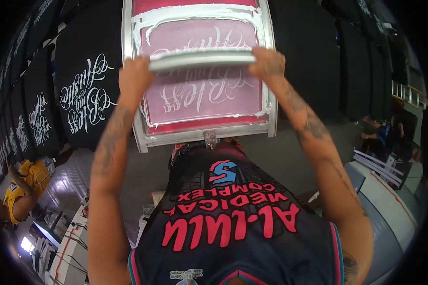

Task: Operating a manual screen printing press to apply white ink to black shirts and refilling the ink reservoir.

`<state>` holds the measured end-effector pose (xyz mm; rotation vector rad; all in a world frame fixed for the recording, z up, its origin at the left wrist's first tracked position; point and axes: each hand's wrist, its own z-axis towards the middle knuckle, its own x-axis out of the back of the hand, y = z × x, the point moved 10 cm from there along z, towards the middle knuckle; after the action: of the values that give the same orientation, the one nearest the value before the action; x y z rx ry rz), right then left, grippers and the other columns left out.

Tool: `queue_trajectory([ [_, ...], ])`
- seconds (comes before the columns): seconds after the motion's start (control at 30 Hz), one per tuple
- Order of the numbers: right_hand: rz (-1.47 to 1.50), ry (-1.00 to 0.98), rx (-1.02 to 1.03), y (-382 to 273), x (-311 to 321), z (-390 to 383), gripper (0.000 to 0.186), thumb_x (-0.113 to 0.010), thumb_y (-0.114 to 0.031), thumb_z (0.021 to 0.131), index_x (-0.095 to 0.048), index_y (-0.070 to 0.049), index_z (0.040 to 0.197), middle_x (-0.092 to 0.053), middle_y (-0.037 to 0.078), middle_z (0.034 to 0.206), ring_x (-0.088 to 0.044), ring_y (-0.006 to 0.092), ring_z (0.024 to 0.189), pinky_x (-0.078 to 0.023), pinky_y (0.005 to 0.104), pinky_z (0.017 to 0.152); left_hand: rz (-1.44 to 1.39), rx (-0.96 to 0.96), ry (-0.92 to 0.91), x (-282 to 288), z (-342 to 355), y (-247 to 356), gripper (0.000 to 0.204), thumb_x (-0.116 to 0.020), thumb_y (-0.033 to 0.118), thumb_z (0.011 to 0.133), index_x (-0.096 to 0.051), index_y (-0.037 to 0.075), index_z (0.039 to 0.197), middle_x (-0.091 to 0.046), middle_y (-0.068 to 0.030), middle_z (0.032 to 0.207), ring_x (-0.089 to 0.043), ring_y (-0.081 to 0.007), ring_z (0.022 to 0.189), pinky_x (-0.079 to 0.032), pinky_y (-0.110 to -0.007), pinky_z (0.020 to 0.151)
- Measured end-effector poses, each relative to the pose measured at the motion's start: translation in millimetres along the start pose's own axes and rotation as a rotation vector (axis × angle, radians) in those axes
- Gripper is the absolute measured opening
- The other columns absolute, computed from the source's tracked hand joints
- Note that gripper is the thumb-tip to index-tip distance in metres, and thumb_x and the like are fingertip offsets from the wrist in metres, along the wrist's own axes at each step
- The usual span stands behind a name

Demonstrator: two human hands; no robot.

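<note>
Both my arms reach forward over a screen printing frame (269,111) with a pale metal border and a pink mesh (199,102). My left hand (136,78) is closed around one end of a long squeegee (202,60), and my right hand (269,64) grips the other end. The squeegee lies crosswise over the mesh, slightly blurred. White ink (195,14) is smeared thickly along the far part of the mesh and down its sides. Script lettering shows through the mesh on both sides of the squeegee. A small clamp (210,139) sits at the frame's near edge.
Black fabric panels with white script (85,95) hang or lie in a row to the left. More black panels (306,61) stand to the right. A person in yellow (28,183) is at the lower left, another person (385,130) at the far right. White machine parts (383,194) flank me.
</note>
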<state>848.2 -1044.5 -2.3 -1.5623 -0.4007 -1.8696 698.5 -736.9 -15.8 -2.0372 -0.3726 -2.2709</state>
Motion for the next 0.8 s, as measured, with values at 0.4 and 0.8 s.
queue_trajectory([
  [0.4,-0.147,-0.408,-0.056,14.1,-6.4,3.2,0.044,-0.078,-0.053,0.071,-0.079,-0.019,0.098,-0.074,0.013,0.088,-0.072,0.034,0.082,-0.058,0.0468,0.075,0.053,0.013,-0.33,23.1,-3.8,0.0,0.032,-0.079,0.028,0.075,-0.073,0.012,0.101,-0.074,-0.0138,0.093,-0.071,-0.0346,0.092,-0.059,-0.045,0.079],
  [0.8,0.054,-0.435,-0.093,-41.1,21.0,-140.5,0.012,-0.064,-0.015,0.064,-0.068,-0.008,0.074,-0.07,0.016,0.078,-0.068,0.0365,0.076,-0.052,0.0498,0.068,-0.067,0.011,-0.312,9.6,-152.0,37.5,0.019,-0.07,0.004,0.068,-0.065,0.007,0.086,-0.065,-0.0135,0.087,-0.064,-0.0362,0.088,-0.056,-0.047,0.074],
])
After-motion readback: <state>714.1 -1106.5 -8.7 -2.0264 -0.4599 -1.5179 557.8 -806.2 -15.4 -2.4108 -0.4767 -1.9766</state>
